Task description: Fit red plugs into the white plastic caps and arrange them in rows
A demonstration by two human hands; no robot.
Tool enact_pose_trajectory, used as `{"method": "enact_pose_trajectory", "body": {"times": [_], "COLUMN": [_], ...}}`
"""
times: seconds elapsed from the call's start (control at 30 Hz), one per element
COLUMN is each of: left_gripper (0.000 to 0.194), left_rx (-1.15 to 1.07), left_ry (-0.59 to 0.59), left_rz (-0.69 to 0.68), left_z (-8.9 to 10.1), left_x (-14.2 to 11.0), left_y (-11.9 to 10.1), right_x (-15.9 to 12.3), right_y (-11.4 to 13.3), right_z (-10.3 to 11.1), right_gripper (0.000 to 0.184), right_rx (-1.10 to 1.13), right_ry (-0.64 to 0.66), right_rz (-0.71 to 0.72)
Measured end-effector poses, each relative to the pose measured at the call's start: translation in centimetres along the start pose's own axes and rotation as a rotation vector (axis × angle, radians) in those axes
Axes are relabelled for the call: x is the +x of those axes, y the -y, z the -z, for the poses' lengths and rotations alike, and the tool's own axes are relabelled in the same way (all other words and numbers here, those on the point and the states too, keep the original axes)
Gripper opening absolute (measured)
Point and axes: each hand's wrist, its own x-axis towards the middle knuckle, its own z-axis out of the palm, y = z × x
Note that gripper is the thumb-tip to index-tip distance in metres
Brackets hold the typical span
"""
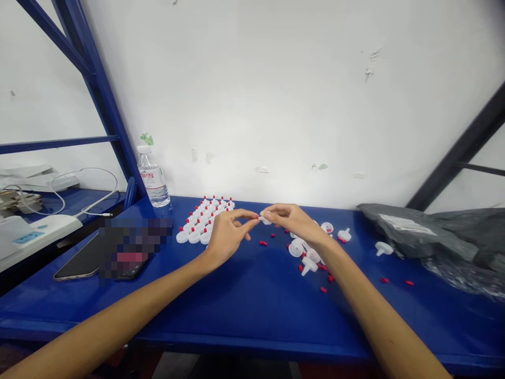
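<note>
Above the middle of the table, my left hand (pixel 225 235) pinches a small red tip cap (pixel 258 218) between thumb and fingers. Facing it, my right hand (pixel 295 221) grips a white nozzle cap (pixel 265 219), its spout pointing left at the red piece. The two parts meet or nearly meet; I cannot tell whether they touch. Left of my left hand stand rows of white nozzle caps (pixel 193 236) with red tips, upright. Beneath and beside my right hand lies a loose pile of white nozzle caps (pixel 295 248), partly hidden by the wrist, with red tip caps (pixel 330 278) scattered around.
A water bottle (pixel 153 179) stands at the back left of the blue table (pixel 236 305). Phones (pixel 81 258) lie at the left, partly blurred out. A dark plastic bag (pixel 437 237) covers the right end. Behind rises a white wall (pixel 252 105), with blue shelf posts (pixel 106 100) at left.
</note>
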Motion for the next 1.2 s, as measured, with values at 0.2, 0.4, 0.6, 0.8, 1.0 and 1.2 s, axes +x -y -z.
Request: {"method": "enact_pose_trajectory", "body": {"times": [0.2,0.4,0.6,0.8,1.0,1.2], "left_gripper": [0.035,0.058,0.036,0.034,0.038,0.042], "left_rx": [-0.242,-0.595,-0.853,-0.833,-0.805,-0.737], "left_ry": [0.089,0.261,0.441,0.414,0.431,0.439], "left_rz": [0.087,0.312,0.366,0.335,0.268,0.29], "left_z": [0.0,0.3,0.4,0.4,0.7,0.9], "left_x": [0.3,0.1,0.1,0.5,0.6,0.7], "left_y": [-0.3,-0.4,0.1,0.3,-0.2,-0.8], "right_x": [-0.2,-0.3,-0.4,-0.2,-0.4,-0.3], "right_y": [0.4,0.3,0.7,0.5,0.8,0.7], "right_z": [0.2,0.5,-0.5,-0.8,-0.8,-0.8], "right_gripper": [0.04,0.041,0.03,0.03,0.028,0.025], "right_rx": [0.081,0.161,0.089,0.064,0.065,0.083], "right_ry": [0.004,0.019,0.027,0.014,0.007,-0.002], "right_rz": [-0.009,0.125,0.26,0.267,0.292,0.29]}}
